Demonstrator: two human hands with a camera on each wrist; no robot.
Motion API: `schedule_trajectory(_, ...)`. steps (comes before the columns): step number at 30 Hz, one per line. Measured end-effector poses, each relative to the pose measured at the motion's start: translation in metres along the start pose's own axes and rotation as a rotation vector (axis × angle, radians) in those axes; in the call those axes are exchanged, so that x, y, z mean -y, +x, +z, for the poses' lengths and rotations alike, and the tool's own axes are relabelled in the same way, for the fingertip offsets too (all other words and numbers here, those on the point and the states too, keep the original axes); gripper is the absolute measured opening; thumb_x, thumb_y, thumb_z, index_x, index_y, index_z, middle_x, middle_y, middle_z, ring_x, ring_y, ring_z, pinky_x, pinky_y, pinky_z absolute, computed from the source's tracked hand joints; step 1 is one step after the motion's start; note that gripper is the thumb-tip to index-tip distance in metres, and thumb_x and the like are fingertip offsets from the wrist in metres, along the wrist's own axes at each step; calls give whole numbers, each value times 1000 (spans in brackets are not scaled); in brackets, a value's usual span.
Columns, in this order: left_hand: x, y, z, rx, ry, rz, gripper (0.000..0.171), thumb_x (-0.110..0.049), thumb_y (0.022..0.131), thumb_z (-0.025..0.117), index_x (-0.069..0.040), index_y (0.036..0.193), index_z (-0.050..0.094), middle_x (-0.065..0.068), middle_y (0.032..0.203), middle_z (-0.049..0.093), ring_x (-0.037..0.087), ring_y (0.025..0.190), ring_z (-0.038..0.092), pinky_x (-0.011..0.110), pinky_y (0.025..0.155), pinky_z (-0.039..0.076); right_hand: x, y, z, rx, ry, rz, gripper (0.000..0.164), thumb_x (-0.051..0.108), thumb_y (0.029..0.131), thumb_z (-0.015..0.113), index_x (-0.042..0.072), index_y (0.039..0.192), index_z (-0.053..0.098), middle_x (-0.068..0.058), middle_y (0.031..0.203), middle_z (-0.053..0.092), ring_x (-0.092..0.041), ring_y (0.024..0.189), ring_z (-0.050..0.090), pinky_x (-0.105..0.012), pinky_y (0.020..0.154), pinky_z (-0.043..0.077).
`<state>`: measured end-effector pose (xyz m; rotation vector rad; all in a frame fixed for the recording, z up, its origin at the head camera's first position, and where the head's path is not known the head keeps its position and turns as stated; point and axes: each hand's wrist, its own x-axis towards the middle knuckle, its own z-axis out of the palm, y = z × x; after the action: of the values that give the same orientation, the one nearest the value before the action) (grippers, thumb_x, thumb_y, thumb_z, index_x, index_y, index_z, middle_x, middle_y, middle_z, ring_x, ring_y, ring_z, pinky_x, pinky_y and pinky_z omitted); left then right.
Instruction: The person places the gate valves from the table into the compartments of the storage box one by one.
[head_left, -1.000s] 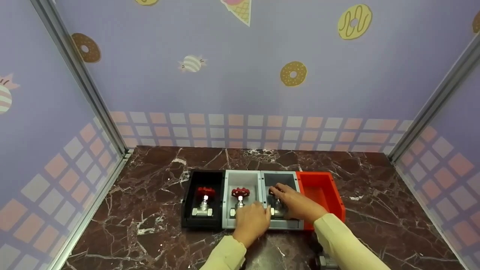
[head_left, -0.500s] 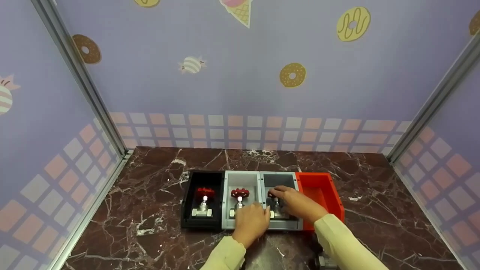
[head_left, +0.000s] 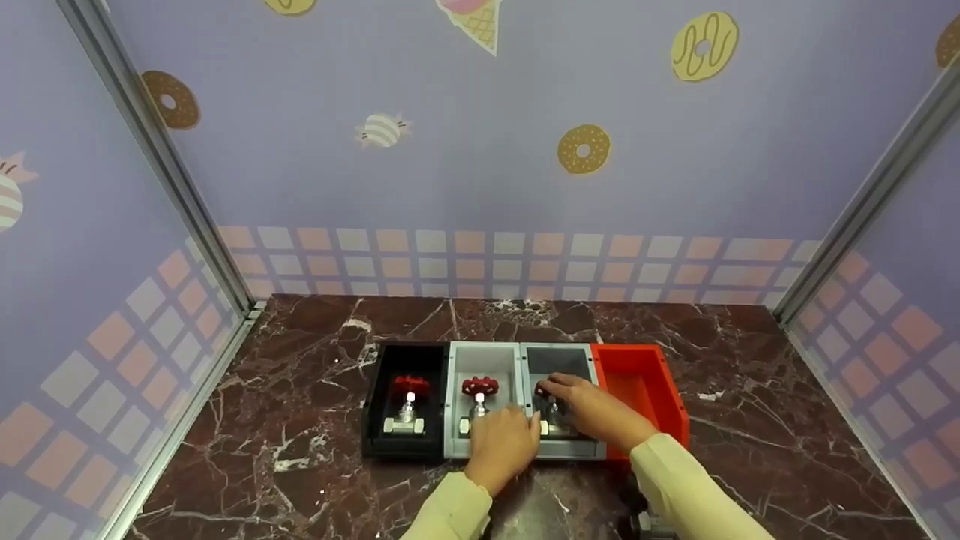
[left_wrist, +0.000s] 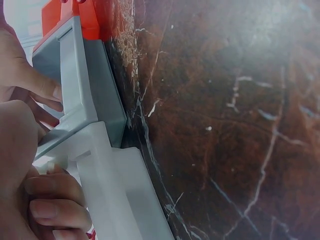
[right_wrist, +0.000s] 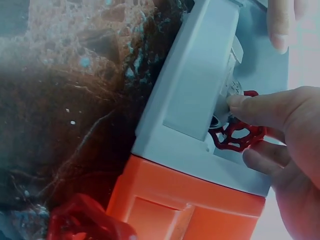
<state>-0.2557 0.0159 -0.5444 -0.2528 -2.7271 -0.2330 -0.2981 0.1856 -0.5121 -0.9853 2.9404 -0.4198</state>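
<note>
Three metal valves with red handwheels lie in the bins. One valve (head_left: 406, 416) is in the black bin (head_left: 384, 360) and another (head_left: 480, 386) in the white bin (head_left: 486, 352). My right hand (head_left: 600, 409) reaches into the grey bin (head_left: 559, 358) and holds the third valve (right_wrist: 237, 137) at its handwheel, thumb near the stem and fingers at the wheel's far side. My left hand (head_left: 504, 442) hovers over the front of the white and grey bins, fingers loosely bent. One of its straight digits hangs over the grey bin in the right wrist view. Nothing shows between its fingers.
At the row's right end stands a red-orange bin (head_left: 634, 375). A further valve (head_left: 651, 525) lies on the marble-patterned table (head_left: 285, 420) under my right forearm; its red handwheel (right_wrist: 85, 220) shows in the right wrist view. Patterned walls (head_left: 480, 187) enclose the table.
The fingers of my right hand have shifted slightly at the handwheel, lower and nearer me. My left hand and the bins look unchanged.
</note>
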Motion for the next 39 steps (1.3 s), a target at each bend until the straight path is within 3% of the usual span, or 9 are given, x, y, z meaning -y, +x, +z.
schedule_trajectory(16, 2, 0, -1, -13, 12, -8, 42, -48, 86, 52, -12, 63, 58, 4, 52, 57, 22, 44, 54, 37, 39, 34, 5, -7, -7, -24, 98, 65, 58, 15, 79, 70, 11, 132, 47, -16, 137, 45, -35, 120, 49, -48, 94, 42)
schedule_trajectory(29, 5, 3, -7, 93, -10, -16, 53, -58, 87, 43, -14, 62, 59, 2, 54, 58, 21, 44, 52, 35, 39, 31, 3, -15, -9, -77, 123, 68, 61, 17, 78, 71, 11, 133, 47, -16, 135, 47, -33, 119, 50, -47, 95, 41)
schedule_trajectory(39, 1, 6, -18, -17, -16, -18, 51, -60, 83, 48, -14, 64, 59, 3, 54, 59, 21, 44, 53, 35, 38, 30, 4, -26, -13, -144, 143, 60, 58, 20, 79, 70, 14, 132, 48, -13, 133, 49, -32, 118, 51, -47, 95, 42)
